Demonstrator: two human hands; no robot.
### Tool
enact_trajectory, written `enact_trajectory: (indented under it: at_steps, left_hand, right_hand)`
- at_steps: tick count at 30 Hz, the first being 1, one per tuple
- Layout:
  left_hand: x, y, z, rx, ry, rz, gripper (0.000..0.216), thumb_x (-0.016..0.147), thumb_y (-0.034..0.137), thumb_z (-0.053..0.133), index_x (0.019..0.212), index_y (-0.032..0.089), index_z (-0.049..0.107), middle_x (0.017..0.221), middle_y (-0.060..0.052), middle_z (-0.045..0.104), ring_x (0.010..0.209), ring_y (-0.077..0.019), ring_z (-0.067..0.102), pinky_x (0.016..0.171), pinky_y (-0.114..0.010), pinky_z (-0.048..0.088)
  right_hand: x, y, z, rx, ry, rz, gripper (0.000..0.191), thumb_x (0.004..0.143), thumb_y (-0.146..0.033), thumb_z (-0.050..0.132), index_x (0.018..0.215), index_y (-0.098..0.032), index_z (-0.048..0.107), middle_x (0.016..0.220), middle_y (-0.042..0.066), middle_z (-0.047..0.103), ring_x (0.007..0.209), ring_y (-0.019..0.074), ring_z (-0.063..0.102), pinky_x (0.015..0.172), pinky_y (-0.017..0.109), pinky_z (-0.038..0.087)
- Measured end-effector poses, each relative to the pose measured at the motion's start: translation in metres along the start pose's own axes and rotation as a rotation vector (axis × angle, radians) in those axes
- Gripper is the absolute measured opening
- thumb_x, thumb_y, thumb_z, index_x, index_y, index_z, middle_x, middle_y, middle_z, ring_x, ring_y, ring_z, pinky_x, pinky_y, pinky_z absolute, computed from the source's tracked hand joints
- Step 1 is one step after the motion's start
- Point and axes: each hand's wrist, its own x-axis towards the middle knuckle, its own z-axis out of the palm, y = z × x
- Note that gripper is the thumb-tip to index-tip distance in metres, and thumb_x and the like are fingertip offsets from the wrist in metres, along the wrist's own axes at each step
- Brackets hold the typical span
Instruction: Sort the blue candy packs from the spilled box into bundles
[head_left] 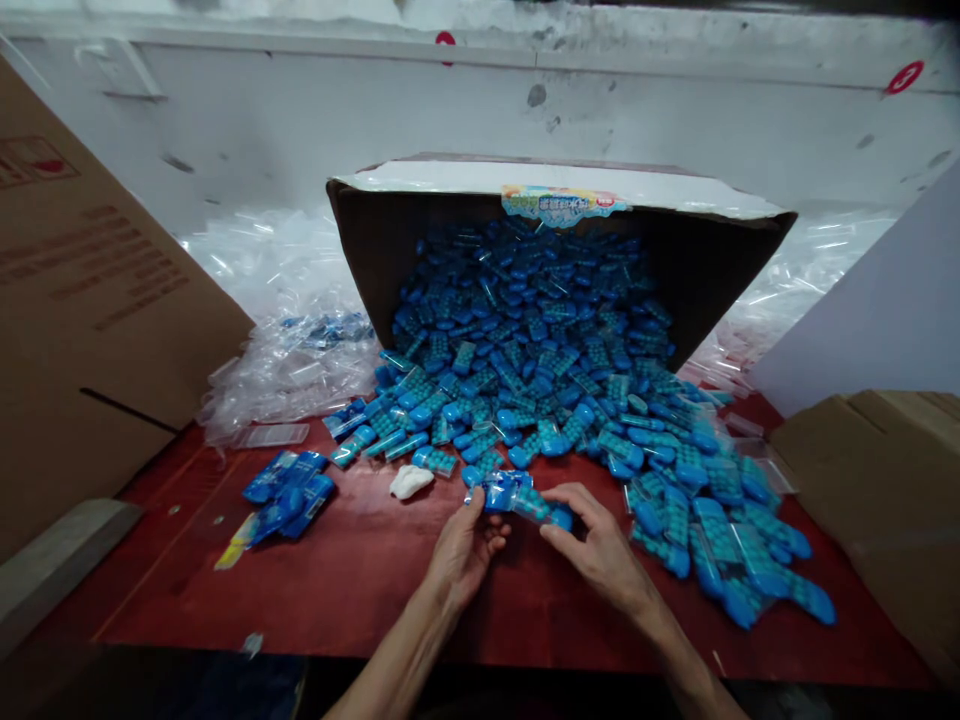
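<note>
On the red counter (pixel 360 610), an open carton (pixel 720 270) spills a heap of containers (pixel 540 390). In front, 2 hands meet: the left hand (pixel 459 552) pinches a blue packet (pixel 501 490); the right hand (pixel 606 548), half curled, holds a clear container (pixel 532 504) by its blue end. The packet looks light, soft, slick, best pinched at an edge; the container seems light, stiff, perhaps crackable, best gripped along its sides.
</note>
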Motion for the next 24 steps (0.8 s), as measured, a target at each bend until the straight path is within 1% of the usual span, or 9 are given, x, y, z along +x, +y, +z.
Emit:
enact_trajectory:
  at_steps: [3,7,9,13,17,21,24]
  left_hand:
    - [-0.001,-0.001,0.000,0.003,-0.036,-0.007,0.022,0.070,0.035,0.058,0.067,0.013,0.053,0.048,0.000,0.055,0.045,-0.0106,0.056,0.038,-0.016,0.042]
    - [-0.001,0.000,-0.002,0.001,-0.102,0.007,0.019,0.070,0.031,0.059,0.078,0.014,0.056,0.066,-0.004,0.064,0.055,-0.0138,0.061,0.045,-0.020,0.048]
    - [-0.001,0.000,-0.002,0.000,-0.133,0.026,0.019,0.071,0.029,0.058,0.083,0.015,0.056,0.073,-0.005,0.066,0.061,-0.0154,0.063,0.049,-0.022,0.050]
    - [-0.001,-0.001,-0.003,-0.001,-0.153,0.050,0.021,0.072,0.029,0.057,0.088,0.016,0.056,0.080,-0.005,0.066,0.065,-0.0154,0.063,0.053,-0.024,0.051]
    - [-0.004,0.000,-0.002,0.036,-0.186,0.080,0.022,0.072,0.030,0.057,0.089,0.015,0.057,0.081,-0.006,0.066,0.067,-0.0161,0.063,0.055,-0.025,0.051]
    - [-0.008,0.000,0.002,0.089,-0.187,0.085,0.023,0.071,0.031,0.057,0.086,0.014,0.057,0.078,-0.007,0.066,0.066,-0.0164,0.062,0.053,-0.024,0.050]
    - [-0.009,-0.002,0.005,0.045,-0.180,0.064,0.025,0.072,0.032,0.057,0.089,0.015,0.057,0.079,-0.006,0.066,0.067,-0.0162,0.062,0.054,-0.024,0.050]
  right_hand:
    - [0.001,-0.002,0.001,-0.021,-0.008,-0.032,0.023,0.072,-0.021,0.052,0.095,-0.022,0.054,0.096,0.004,0.055,0.089,0.0171,0.053,0.079,0.028,0.042]
    - [0.001,-0.002,0.002,-0.057,-0.007,-0.041,0.025,0.073,-0.020,0.052,0.097,-0.022,0.054,0.096,0.004,0.054,0.090,0.0178,0.053,0.080,0.029,0.042]
    - [0.000,-0.003,0.003,-0.063,-0.012,-0.041,0.025,0.073,-0.019,0.051,0.098,-0.022,0.053,0.096,0.004,0.053,0.090,0.0175,0.052,0.080,0.028,0.042]
    - [-0.002,-0.005,0.004,-0.067,-0.018,-0.026,0.024,0.073,-0.019,0.052,0.096,-0.022,0.054,0.095,0.004,0.053,0.088,0.0170,0.053,0.079,0.028,0.042]
    - [-0.003,-0.007,0.005,-0.085,-0.012,-0.007,0.023,0.073,-0.019,0.052,0.096,-0.022,0.053,0.094,0.004,0.054,0.086,0.0170,0.053,0.077,0.028,0.043]
    - [-0.006,-0.005,0.008,-0.140,-0.023,-0.097,0.027,0.075,-0.017,0.050,0.102,-0.023,0.052,0.104,0.006,0.050,0.096,0.0186,0.051,0.083,0.031,0.042]
    - [-0.010,0.004,0.016,-0.168,0.012,-0.144,0.030,0.077,-0.017,0.048,0.106,-0.024,0.051,0.107,0.007,0.049,0.099,0.0192,0.050,0.084,0.031,0.043]
